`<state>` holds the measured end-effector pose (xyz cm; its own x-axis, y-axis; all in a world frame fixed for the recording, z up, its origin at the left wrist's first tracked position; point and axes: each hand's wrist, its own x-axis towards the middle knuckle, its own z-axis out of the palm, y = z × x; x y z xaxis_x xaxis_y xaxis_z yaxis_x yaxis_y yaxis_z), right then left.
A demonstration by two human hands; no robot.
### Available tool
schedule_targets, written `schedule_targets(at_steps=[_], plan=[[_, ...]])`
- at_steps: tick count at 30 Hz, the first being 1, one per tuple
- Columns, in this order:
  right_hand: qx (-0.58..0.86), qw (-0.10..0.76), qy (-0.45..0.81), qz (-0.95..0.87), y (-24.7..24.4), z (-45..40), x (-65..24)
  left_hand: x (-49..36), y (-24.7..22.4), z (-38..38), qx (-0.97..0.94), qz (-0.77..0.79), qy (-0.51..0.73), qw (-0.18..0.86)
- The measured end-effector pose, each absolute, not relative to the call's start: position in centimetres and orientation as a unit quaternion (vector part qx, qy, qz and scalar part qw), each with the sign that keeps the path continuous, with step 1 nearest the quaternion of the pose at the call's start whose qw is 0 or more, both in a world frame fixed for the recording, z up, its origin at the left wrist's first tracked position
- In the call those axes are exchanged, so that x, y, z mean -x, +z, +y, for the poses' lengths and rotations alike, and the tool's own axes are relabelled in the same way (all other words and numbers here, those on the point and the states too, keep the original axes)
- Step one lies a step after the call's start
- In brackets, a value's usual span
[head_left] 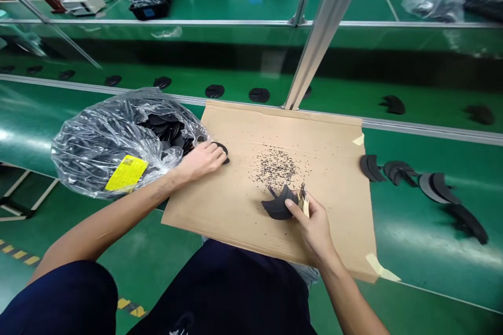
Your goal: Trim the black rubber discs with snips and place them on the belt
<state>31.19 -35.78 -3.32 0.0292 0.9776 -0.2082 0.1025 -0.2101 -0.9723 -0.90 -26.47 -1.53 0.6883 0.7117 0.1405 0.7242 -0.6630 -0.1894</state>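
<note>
Working from left to right across the head view, I log the following. A clear plastic bag (98,152) lies on the green counter (412,264), filled with flat black pieces and bearing a yellow label (126,173); I judge that it sits at the left so that stock stays within reach of the left hand (200,162). That hand extends past the bag's open mouth, and its grip is closed over a black rounded piece (223,152), with the fingers curled across it. The piece lies at the fingertips, at the edge of a cardboard sheet (326,167). This sheet is fixed down with masking tape (379,267), which I take to be there to keep the work surface from sliding. Black specks (277,167) are scattered near its centre. Just below them, the right hand (312,227) has its grip closed on a pair of small snips (303,203) with tan handles, the tips pointing up. A black crescent piece (277,208) rests on the cardboard, touching the thumb side of that grip, so I judge that it is being steadied against the sheet. Further right, more black crescent pieces (401,172) lie in a loose row on the counter, beyond the cardboard's edge, well apart from both grips.
</note>
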Motion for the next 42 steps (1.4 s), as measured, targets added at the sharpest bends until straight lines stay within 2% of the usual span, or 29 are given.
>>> schedule_targets(at_steps=[3,5,7,9,12,14,23,28,33,42], plan=[[0.583,0.42,0.524,-0.457,-3.0,-35.7,-31.1,-0.4,-3.2,-26.9,0.9,-0.426,-0.047,0.082],[0.586,0.424,0.523,-0.451,-2.8,-35.7,-31.0,-0.8,-3.3,-27.9,0.868,-0.478,-0.13,0.043],[0.587,0.435,0.522,-0.44,-2.9,-35.6,-30.7,-1.6,-2.8,-29.3,0.809,-0.526,-0.257,-0.049],[0.591,0.441,0.521,-0.429,-3.1,-35.5,-30.2,-3.2,-2.3,-30.8,0.728,-0.544,-0.374,-0.185],[0.594,0.435,0.522,-0.43,-3.4,-35.2,-29.2,-6.8,-2.1,-32.8,0.622,-0.518,-0.468,-0.353],[0.592,0.431,0.524,-0.435,-3.3,-35.1,-28.6,-9.0,-2.4,-33.6,0.594,-0.488,-0.501,-0.398],[0.586,0.431,0.503,-0.466,-2.3,-36.0,-28.1,-10.4,-3.4,-34.3,0.684,-0.498,-0.449,-0.289],[0.596,0.416,0.486,-0.485,-2.0,-36.0,-28.6,-10.5,-3.7,-34.2,0.749,-0.429,-0.484,-0.143],[0.583,0.389,0.502,-0.507,-1.6,-36.0,-28.7,-10.7,-3.5,-34.0,0.742,-0.453,-0.466,-0.163],[0.583,0.391,0.502,-0.505,-1.6,-36.2,-28.8,-10.9,-3.2,-34.1,0.725,-0.467,-0.459,-0.212]])
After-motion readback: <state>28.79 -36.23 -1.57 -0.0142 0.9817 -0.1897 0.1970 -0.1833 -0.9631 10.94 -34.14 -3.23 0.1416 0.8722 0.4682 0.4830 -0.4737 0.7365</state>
